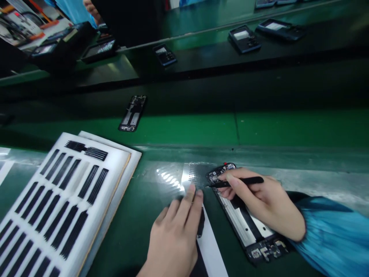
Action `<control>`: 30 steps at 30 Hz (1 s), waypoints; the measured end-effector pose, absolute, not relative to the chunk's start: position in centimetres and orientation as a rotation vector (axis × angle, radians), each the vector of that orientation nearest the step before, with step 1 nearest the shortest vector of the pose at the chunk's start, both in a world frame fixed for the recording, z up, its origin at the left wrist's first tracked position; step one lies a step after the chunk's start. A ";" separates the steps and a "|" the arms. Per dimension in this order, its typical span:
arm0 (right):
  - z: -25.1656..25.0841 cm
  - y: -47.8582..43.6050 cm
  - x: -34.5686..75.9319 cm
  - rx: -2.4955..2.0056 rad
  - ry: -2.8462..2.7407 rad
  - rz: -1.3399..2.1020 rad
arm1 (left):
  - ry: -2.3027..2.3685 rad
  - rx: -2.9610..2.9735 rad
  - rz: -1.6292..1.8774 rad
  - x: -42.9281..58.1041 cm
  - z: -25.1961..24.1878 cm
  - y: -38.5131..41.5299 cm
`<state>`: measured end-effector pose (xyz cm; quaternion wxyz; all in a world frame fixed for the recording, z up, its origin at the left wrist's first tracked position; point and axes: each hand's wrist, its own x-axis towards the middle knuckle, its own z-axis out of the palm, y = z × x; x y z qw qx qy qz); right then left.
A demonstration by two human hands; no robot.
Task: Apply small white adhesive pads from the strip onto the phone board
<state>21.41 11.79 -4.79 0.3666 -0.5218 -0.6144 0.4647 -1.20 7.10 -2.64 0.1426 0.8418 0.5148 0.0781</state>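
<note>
My left hand point(175, 231) lies with fingers stretched out, its fingertips pressing the near edge of a clear plastic sheet point(170, 179) with rows of tiny dark dots. Under and beside its fingers are a white strip point(211, 250) and a dark piece, partly hidden by the hand. Closed around black tweezers point(249, 181), my right hand point(265, 204) points their tip left, close to the sheet's dotted part. Beneath that hand, an opened phone body point(242, 227) lies slanted, with circuit parts at both ends and silvery panels between; the hand covers part of it.
At left, stacked white foam trays point(115, 181) hold rows of black strips. Another opened phone body point(133, 113) lies on the green surface beyond. Farther back are several phones point(245, 38) on a dark ledge and black trays point(99, 50). Another person's hand point(92, 9) shows at upper left.
</note>
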 end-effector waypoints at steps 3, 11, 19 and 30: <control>-4.2 12.1 21.4 -1.323 -1.482 1.269 | 1.614 1.510 0.679 -1.2 -1.9 6.4; 0.3 9.4 21.0 -1.235 -1.425 1.302 | 0.853 0.406 0.702 -0.6 0.2 6.0; 0.1 8.6 20.8 -1.198 -1.459 1.378 | 0.752 0.347 0.693 -0.5 0.8 5.6; -0.7 8.2 20.5 -1.179 -1.340 1.459 | 0.720 0.386 0.684 -0.6 0.2 5.7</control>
